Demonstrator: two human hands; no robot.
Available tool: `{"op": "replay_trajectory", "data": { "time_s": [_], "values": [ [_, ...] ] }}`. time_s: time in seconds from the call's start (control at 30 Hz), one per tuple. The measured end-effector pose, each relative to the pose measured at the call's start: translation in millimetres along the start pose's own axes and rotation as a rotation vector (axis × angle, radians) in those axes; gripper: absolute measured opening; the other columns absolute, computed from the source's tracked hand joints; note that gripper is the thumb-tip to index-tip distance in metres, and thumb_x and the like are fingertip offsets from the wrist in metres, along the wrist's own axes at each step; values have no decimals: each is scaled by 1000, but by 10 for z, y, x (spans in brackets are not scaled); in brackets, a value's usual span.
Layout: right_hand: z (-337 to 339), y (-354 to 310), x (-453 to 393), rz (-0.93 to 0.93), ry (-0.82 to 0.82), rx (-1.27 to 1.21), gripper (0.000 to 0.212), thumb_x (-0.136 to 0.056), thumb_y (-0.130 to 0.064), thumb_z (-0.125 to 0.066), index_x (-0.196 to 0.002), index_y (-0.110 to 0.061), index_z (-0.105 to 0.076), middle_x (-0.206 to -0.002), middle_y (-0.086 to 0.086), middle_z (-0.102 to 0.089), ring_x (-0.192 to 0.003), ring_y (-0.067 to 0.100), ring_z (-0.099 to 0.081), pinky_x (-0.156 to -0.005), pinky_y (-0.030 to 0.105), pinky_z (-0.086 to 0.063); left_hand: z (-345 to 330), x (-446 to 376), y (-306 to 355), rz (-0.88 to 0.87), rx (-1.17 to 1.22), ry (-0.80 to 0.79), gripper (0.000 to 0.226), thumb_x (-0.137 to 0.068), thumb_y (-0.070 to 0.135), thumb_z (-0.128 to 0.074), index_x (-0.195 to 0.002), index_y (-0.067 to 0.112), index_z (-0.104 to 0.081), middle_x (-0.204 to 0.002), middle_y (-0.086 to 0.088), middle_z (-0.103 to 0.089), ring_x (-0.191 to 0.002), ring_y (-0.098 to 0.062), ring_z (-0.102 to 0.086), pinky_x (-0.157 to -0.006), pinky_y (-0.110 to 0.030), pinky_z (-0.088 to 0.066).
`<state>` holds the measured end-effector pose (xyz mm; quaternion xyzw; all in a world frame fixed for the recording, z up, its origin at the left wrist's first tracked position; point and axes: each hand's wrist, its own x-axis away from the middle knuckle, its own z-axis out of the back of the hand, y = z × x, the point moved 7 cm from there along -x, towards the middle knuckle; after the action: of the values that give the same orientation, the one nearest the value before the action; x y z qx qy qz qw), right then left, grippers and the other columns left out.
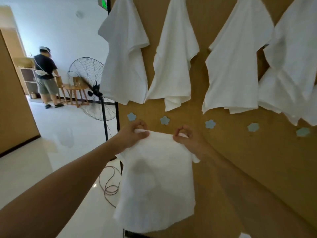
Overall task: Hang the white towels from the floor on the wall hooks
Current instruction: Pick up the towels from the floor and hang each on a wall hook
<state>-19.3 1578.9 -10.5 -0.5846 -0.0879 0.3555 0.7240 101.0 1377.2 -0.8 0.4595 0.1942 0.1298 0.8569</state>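
I hold a white towel (157, 182) by its top edge in front of the brown board (240, 169). My left hand (133, 134) pinches the top left corner. My right hand (187, 139) pinches the top right part of the edge. The towel hangs down from both hands. Just above my hands runs a lower row of pale blue flower-shaped hooks (165, 120), all bare. Several white towels (173, 66) hang from the upper row of the board.
A standing fan (93, 86) with a black pole is left of the board, and its cable (109, 184) lies coiled on the white floor. A person (47, 76) stands at a wooden table far off on the left. A brown partition (13, 100) is at the left edge.
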Motion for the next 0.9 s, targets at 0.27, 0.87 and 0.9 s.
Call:
{"op": "replay_trajectory", "data": {
  "time_s": [0.27, 0.87, 0.9],
  "values": [
    [-107, 680, -885, 131, -132, 304, 18, -93, -8, -66, -105, -14, -77, -104, -6, -74, -96, 0, -66, -90, 13, -48, -213, -796, -482, 52, 170, -108, 18, -94, 16, -65, -98, 26, -79, -108, 10, -72, -100, -14, -67, -84, -30, -56],
    [-591, 1361, -1155, 167, 260, 658, 29, -98, -11, -54, -122, -15, -69, -89, 8, -73, -73, 20, -64, -68, 24, -48, -1053, -1472, -1002, -211, -304, 38, 40, -98, 5, -47, -133, 18, -61, -130, -6, -64, -119, -24, -59, -103, -27, -42],
    [-660, 1378, -1156, 132, 284, 601, 29, -98, -10, -53, -121, -14, -70, -89, 8, -74, -73, 20, -65, -67, 22, -47, -1112, -1451, -1034, -171, -154, 36, 38, -98, 5, -47, -131, 16, -63, -129, -6, -65, -120, -23, -59, -105, -31, -43]
  ]
}}
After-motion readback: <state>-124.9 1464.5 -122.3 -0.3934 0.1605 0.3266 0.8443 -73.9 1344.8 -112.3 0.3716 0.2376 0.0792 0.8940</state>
